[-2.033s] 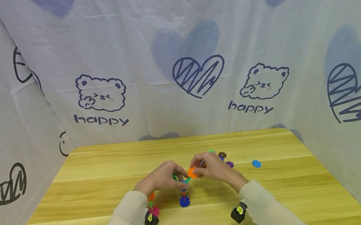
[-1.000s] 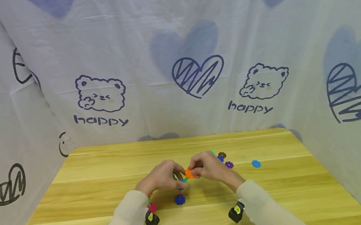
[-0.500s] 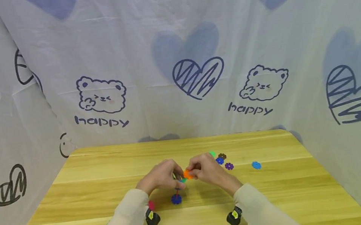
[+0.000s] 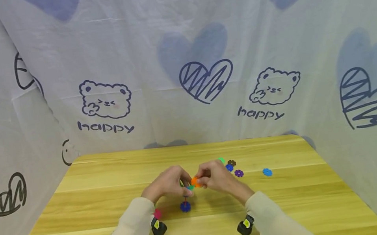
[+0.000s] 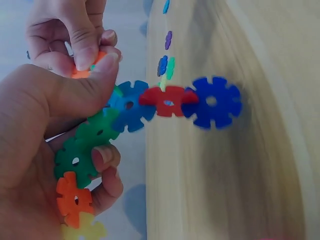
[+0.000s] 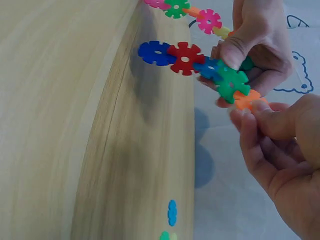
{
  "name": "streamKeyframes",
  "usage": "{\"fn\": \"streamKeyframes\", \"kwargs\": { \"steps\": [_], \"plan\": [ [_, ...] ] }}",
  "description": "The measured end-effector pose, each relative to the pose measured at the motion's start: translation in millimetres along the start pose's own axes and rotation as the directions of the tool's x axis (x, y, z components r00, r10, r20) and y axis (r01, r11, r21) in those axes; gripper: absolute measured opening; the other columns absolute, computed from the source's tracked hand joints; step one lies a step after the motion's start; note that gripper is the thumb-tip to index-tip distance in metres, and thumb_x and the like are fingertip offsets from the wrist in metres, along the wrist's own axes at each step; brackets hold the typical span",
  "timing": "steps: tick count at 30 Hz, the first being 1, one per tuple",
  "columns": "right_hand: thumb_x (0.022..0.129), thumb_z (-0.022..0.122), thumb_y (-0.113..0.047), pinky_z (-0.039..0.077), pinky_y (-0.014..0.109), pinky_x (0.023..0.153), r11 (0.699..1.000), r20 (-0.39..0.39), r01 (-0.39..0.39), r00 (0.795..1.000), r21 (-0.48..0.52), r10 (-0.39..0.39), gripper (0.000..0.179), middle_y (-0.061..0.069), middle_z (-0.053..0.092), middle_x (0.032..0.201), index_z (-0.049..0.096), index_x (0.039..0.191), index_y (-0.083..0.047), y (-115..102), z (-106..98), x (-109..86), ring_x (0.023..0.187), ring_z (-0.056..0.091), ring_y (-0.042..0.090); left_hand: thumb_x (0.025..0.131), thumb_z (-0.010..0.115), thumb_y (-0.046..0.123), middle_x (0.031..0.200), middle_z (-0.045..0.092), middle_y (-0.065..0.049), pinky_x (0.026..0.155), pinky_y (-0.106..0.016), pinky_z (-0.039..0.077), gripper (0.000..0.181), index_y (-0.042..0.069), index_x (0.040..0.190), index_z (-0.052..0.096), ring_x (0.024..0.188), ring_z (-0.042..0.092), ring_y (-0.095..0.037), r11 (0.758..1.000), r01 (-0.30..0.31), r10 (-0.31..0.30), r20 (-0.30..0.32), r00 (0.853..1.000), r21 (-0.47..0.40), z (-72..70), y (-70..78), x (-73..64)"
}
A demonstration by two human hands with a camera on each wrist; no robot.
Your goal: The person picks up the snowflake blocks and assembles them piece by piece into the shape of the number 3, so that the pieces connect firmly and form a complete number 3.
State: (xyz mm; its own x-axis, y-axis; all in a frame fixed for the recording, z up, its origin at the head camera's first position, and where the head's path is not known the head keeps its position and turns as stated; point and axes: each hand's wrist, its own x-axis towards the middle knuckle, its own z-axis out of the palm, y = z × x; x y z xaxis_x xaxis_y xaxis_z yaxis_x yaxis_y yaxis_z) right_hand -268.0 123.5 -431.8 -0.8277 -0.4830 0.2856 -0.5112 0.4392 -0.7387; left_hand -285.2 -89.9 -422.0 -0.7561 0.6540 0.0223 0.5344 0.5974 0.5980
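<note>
Disc [image 6: 244,101], orange, tight in right hand [image 6: 295,172]

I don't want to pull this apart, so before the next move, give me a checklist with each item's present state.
1. Left hand grips the disc chain: ok.
2. Right hand pinches the orange disc: ok.
3. Orange disc meets the green disc: ok, they overlap in the right wrist view.
4. Orange disc fully seated: cannot tell, fingers cover part of it.
5. Red disc joined to the dark blue disc: ok.
6. A hand free for the loose light-blue disc: not ok, both occupied.
</note>
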Motion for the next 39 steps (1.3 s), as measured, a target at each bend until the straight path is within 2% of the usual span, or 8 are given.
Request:
{"fn": "streamKeyframes", "kwargs": {
  "steps": [2,6,13,18,24,28,32,39],
  "plan": [
    [0.091,0.070,0.010,0.060,0.024,0.058,1.000,-0.017,-0.019,1.000,0.023,0.019,0.013,0.019,0.076,0.092,0.070,0.084,-0.001,1.3,-0.6,-0.3,0.066,0.070,0.012,0.082,0.087,0.014,0.088,0.078,0.000,0.074,-0.033,0.057,0.019,0.006,0.099,0.080,0.080,0.066,-0.011,1.000,0.011,-0.011,-0.013,1.000,-0.010,-1.1,0.0,0.5],
    [0.092,0.070,0.009,0.059,0.021,0.059,1.000,-0.039,0.002,0.999,0.015,-0.001,0.012,0.020,0.076,0.093,0.068,0.084,0.000,4.8,1.0,-0.3,0.067,0.072,0.017,0.083,0.087,0.013,0.092,0.079,-0.003,0.078,-0.036,0.059,0.025,0.003,0.104,0.079,0.082,0.068,-0.012,1.000,0.022,-0.022,-0.021,1.000,-0.016,-3.2,0.1,2.0],
    [0.092,0.071,0.007,0.059,0.019,0.060,1.000,-0.060,0.006,0.998,0.014,-0.005,0.011,0.019,0.077,0.092,0.069,0.085,-0.002,3.9,0.9,-0.1,0.070,0.074,0.019,0.084,0.086,0.014,0.092,0.078,-0.003,0.077,-0.033,0.058,0.036,0.003,0.117,0.076,0.083,0.068,-0.013,0.999,0.025,-0.026,-0.023,0.999,-0.030,-5.3,-0.6,2.2],
    [0.094,0.071,0.003,0.059,0.020,0.061,1.000,-0.056,-0.009,0.998,0.008,0.009,0.004,0.016,0.076,0.090,0.074,0.094,0.000,3.4,-0.4,-0.8,0.070,0.074,0.021,0.087,0.084,0.022,0.091,0.078,-0.002,0.070,-0.028,0.056,0.029,0.006,0.111,0.079,0.081,0.069,-0.017,0.998,-0.009,0.009,0.001,1.000,-0.058,-5.6,-2.4,1.8],
    [0.092,0.074,0.000,0.061,0.023,0.062,0.999,-0.059,-0.023,0.998,0.037,0.025,0.007,0.016,0.077,0.091,0.076,0.098,-0.002,5.1,0.7,-0.7,0.070,0.075,0.021,0.090,0.081,0.026,0.101,0.080,0.000,0.089,-0.038,0.061,0.020,0.013,0.106,0.080,0.091,0.074,-0.013,0.995,0.021,-0.018,0.042,0.999,-0.092,-7.4,-2.0,2.3],
    [0.092,0.075,-0.002,0.063,0.033,0.062,0.998,-0.081,-0.030,0.996,0.049,0.034,0.007,0.016,0.077,0.090,0.078,0.098,-0.002,7.4,-0.1,-0.1,0.069,0.075,0.021,0.092,0.080,0.021,0.104,0.080,-0.001,0.090,-0.036,0.061,0.020,0.013,0.111,0.078,0.094,0.074,-0.013,0.990,0.014,-0.006,0.058,0.998,-0.143,-8.9,-1.7,4.6],
    [0.091,0.076,-0.001,0.064,0.042,0.064,0.994,-0.105,-0.059,0.992,0.090,0.068,0.008,0.019,0.077,0.092,0.078,0.099,-0.001,9.5,-1.6,0.1,0.070,0.076,0.023,0.094,0.077,0.022,0.106,0.078,-0.001,0.088,-0.034,0.061,0.021,0.013,0.113,0.077,0.095,0.072,-0.012,0.986,-0.006,0.012,0.038,0.999,-0.167,-9.1,-3.1,6.0],
    [0.096,0.071,-0.003,0.064,0.037,0.063,0.989,-0.150,-0.090,0.983,0.119,0.107,0.010,0.023,0.076,0.095,0.076,0.103,0.002,14.8,-12.7,0.1,0.074,0.076,0.039,0.098,0.073,0.026,0.101,0.078,-0.001,0.090,-0.034,0.060,0.017,0.012,0.106,0.079,0.091,0.071,-0.010,0.986,-0.047,0.040,-0.045,0.998,-0.160,-7.9,-7.1,6.3]
  ]
}}
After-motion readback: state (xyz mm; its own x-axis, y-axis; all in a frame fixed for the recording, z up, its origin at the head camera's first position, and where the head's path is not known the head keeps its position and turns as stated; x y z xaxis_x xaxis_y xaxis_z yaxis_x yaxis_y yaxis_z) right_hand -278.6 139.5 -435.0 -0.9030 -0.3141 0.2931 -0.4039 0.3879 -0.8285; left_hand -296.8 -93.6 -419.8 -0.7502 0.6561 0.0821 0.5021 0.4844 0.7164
